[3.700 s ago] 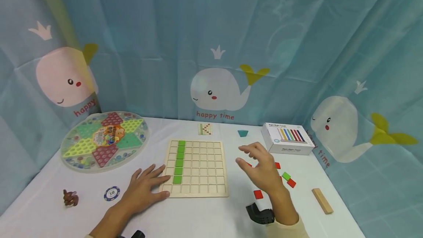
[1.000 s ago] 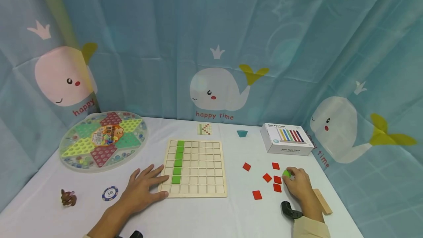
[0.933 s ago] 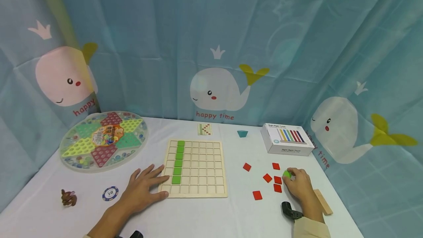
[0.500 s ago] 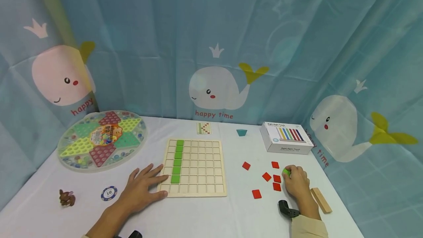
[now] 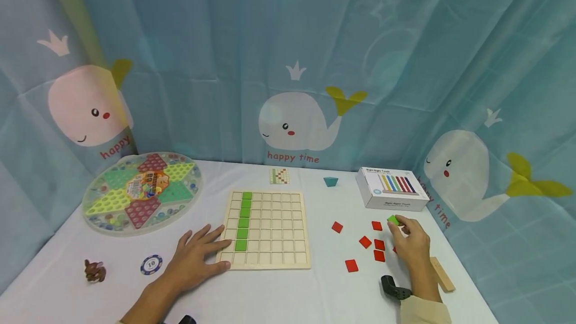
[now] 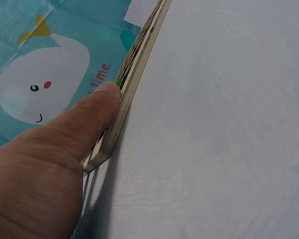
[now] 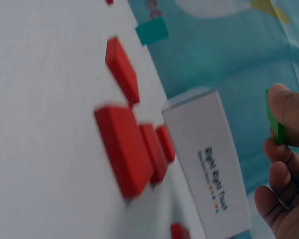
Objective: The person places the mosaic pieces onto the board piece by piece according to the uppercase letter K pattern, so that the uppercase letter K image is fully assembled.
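My right hand (image 5: 411, 244) pinches a green square tile (image 7: 275, 119) between thumb and fingers, raised above the table at the right. Several red square tiles (image 5: 365, 242) lie loose to its left, and one more is partly hidden behind the hand. With fingers spread, my left hand (image 5: 195, 256) rests on the left edge of the wooden grid board (image 5: 279, 266). In the left wrist view the thumb (image 6: 97, 117) lies against the board's edge. A column of green tiles (image 5: 243, 222) fills part of the board's second column from the left.
A white box (image 5: 396, 204) stands at the back right, near a teal block (image 5: 330, 181) and a small pattern card (image 5: 279, 176). A wooden stick (image 5: 443, 275) lies right of my right hand. At left are a round game board (image 5: 144, 191), a poker chip (image 5: 151, 264) and a brown animal figurine (image 5: 95, 270).
My right hand has moved from over the red tiles to the green tile at the right, pinched it and lifted it off the table. The left hand stays on the board.
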`<state>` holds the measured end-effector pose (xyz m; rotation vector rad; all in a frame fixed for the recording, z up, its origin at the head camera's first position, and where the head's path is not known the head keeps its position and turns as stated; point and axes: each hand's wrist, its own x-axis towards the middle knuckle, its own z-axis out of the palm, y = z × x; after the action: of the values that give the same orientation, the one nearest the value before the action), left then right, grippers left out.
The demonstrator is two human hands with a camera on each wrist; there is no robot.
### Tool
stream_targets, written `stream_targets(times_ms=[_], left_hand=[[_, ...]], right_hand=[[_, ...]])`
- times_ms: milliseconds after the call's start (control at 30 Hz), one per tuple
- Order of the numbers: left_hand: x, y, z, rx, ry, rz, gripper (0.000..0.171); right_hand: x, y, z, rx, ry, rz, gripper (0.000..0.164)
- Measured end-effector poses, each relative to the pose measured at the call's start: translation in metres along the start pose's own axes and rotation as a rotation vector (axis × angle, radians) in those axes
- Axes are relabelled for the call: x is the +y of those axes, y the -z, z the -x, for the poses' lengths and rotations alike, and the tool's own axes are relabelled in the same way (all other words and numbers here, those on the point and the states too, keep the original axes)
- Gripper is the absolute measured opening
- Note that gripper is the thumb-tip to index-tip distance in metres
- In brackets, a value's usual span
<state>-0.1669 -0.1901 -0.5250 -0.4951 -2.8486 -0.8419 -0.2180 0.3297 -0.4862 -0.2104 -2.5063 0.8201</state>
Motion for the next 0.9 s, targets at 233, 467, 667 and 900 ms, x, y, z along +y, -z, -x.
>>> stream_targets(times_ms=[233,467,667,900], left_hand=[[0.003,-0.001,-0.001,0.0,-0.008,-0.007,0.06],[0.005,0.0,-0.002,-0.013,0.009,-0.009,0.061],[0.003,0.001,-0.001,-0.005,0.011,-0.01,0.061],[0.002,0.002,0.0,-0.004,0.011,-0.008,0.061]], right_hand=[[-0.025,0.008,0.005,0.044,0.15,-0.073,0.029],[-0.063,0.016,0.011,0.022,0.316,-0.213,0.027],[-0.095,0.016,0.019,-0.022,0.462,-0.293,0.03],[-0.123,0.01,0.027,-0.096,0.587,-0.358,0.031]])
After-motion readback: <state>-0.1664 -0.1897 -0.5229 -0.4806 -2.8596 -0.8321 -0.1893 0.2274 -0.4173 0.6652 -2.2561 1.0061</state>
